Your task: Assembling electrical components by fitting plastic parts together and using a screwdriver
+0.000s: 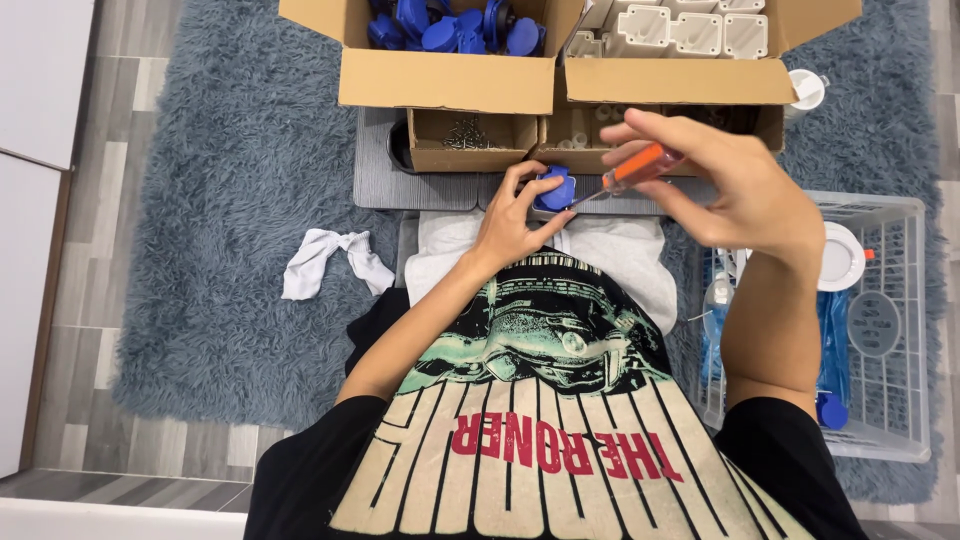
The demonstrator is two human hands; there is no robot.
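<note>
Over the lap, left hand [512, 222] fingers clamp a blue plastic part [555, 189], steadying it just before the cardboard boxes [450, 80]. Right hand [735, 190] fingers pinch an orange-handled screwdriver [640, 168] (tip angled at the part, apparently for driving).

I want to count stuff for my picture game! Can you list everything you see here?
blue plastic part: one, blue, held in the left hand
screwdriver: one, orange handle, in the right hand, tip at the blue part
cardboard boxes: several, brown, at the top; one holds blue parts, one white parts
white parts: several, top right box
rug: one, grey-blue, shaggy
cloth: one, white, crumpled on the rug
wire basket: one, white, at the right
left hand: grips the blue part
right hand: holds the screwdriver
</note>
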